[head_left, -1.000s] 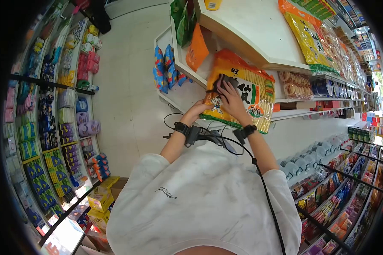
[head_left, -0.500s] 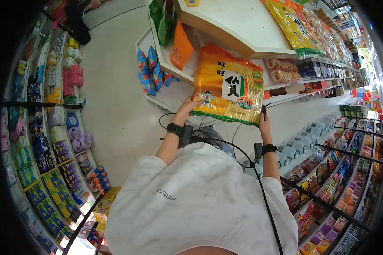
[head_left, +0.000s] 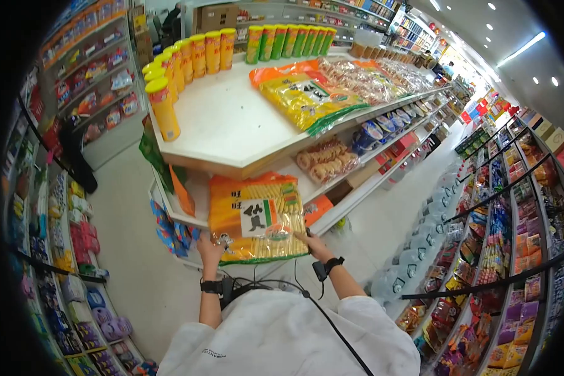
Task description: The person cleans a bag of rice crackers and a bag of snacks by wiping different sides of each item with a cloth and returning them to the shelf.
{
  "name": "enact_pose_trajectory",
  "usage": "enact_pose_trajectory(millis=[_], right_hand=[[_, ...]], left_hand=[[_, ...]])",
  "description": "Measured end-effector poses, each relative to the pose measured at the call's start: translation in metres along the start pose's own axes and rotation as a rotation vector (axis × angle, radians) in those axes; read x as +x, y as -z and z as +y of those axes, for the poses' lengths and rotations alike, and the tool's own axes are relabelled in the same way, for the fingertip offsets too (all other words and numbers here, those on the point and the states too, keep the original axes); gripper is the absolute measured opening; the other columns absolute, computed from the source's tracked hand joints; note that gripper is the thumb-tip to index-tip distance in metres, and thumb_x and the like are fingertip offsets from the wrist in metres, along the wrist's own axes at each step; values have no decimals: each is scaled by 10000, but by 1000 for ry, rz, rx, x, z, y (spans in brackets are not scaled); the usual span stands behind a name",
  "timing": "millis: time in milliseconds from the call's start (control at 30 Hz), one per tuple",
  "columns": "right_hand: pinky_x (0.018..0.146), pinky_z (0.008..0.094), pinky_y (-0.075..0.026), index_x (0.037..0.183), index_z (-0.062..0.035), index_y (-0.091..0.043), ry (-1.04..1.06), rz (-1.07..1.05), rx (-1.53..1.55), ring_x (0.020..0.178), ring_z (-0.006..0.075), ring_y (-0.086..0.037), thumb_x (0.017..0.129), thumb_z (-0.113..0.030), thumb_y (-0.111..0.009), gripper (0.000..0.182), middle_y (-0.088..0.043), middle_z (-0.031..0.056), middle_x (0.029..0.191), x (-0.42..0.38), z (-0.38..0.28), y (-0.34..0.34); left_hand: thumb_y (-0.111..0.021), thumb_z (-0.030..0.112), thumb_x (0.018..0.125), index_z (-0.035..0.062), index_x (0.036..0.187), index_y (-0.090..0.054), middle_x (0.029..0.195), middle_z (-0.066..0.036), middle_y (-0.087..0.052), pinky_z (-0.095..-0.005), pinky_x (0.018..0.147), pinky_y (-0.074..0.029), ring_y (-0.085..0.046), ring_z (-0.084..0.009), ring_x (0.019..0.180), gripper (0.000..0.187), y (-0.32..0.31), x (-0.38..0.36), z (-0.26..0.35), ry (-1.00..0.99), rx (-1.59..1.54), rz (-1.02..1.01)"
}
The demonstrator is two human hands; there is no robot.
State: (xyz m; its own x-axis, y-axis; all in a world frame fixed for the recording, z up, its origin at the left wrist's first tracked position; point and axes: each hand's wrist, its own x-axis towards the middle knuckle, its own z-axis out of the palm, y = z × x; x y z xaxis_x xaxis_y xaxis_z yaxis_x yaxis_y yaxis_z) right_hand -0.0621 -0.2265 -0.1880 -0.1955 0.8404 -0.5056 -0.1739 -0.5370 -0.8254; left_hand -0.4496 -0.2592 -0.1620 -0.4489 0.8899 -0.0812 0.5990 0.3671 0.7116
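A large orange and yellow bag of rice crackers point(head_left: 257, 216) is held between my two hands, its printed front facing up toward me. My left hand point(head_left: 209, 252) grips the lower left corner, thumb on the front. The lower right edge is in the grasp of my right hand point(head_left: 316, 245). The bag's far end reaches in over the lower shelf of the white display unit point(head_left: 219, 119), under its top board. An orange packet point(head_left: 183, 193) hangs close to the bag's left side.
Yellow canisters point(head_left: 163, 109) and green canisters point(head_left: 282, 42) line the top board. A similar yellow bag point(head_left: 310, 97) lies there too. Packed pastries point(head_left: 328, 160) sit on the shelf to the right. Large water bottles point(head_left: 413, 250) stand on the floor; stocked racks point(head_left: 482, 276) flank the aisle.
The view has tilted up, showing the top board and canisters. The bag, still in both hands, has moved in toward the lower shelf.
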Motion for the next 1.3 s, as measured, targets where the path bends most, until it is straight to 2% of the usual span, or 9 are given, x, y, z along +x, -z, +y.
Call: enact_pose_trajectory(millis=[133,200,500,733,767,900,1000,1100,1300], right_hand=[[862,278,-525,1297,36,-557,70,51,-30,1003,132,-641,903,-286,-751,545,-658,77,1171,-22,-28,-21],[829,270,-513,1254,39,-594,115,93,-215,967,120,-637,900,-302,-752,516,-675,64,1115,-28,-42,-25],[765,267,-514,1111,20,-678,387,243,-173,834,105,-644,841,-302,-804,438,-709,45,965,-108,-108,-26],[795,285,-524,1143,34,-671,491,310,-369,860,106,-647,816,-223,-810,438,-723,65,978,-190,-157,-24],[801,289,-524,1149,35,-669,509,321,-444,869,107,-647,812,-215,-811,443,-724,64,979,-201,-162,-28],[800,281,-518,1124,41,-669,604,296,-745,857,123,-651,774,-165,-825,435,-722,94,977,-223,-168,-39],[825,315,-528,1126,14,-687,733,258,-1039,904,216,-689,725,-146,-846,460,-726,135,1036,-238,-173,-60],[865,386,-537,1165,-36,-697,912,190,-1219,991,326,-685,686,-145,-856,516,-719,139,1105,-238,-178,-79],[873,366,-540,1245,-140,-677,960,85,-1407,1042,257,-666,657,-124,-810,603,-693,73,1190,-226,-179,-108]], left_hand=[[-792,184,763,-64,1308,-487,1214,-283,-555,-480,963,-458,-550,-450,1121,671,-25,-11,39,-310,-90,-45],[-770,188,797,-69,1308,-490,1271,-284,-523,-464,1000,-446,-527,-434,1174,637,-34,-24,66,-356,-114,-81],[-744,318,884,-63,1351,-469,1251,-270,-586,-402,977,-489,-604,-356,1159,662,-31,-65,156,-444,-354,-435],[-633,391,977,-18,1448,-405,1207,-183,-613,-348,934,-508,-628,-241,1103,664,-33,-80,208,-164,-757,-802],[-535,560,982,-18,1479,-371,1256,-198,-597,-370,975,-491,-610,-260,1141,780,-38,-76,208,-113,-722,-844],[-281,841,887,-19,1528,-263,1421,-242,-484,-435,1087,-413,-535,-323,1268,1073,-14,-76,238,285,-1019,-1091],[-276,800,921,28,1545,-244,1477,-188,-447,-452,1099,-399,-481,-313,1336,993,-8,-75,231,267,-1227,-1198],[-334,678,982,141,1496,-366,1478,-70,-467,-473,1100,-388,-466,-267,1344,744,-14,-90,221,366,-1526,-1064],[-410,574,997,130,1426,-448,1424,-69,-527,-465,1097,-408,-519,-270,1292,618,-14,-83,186,504,-1803,-862]])
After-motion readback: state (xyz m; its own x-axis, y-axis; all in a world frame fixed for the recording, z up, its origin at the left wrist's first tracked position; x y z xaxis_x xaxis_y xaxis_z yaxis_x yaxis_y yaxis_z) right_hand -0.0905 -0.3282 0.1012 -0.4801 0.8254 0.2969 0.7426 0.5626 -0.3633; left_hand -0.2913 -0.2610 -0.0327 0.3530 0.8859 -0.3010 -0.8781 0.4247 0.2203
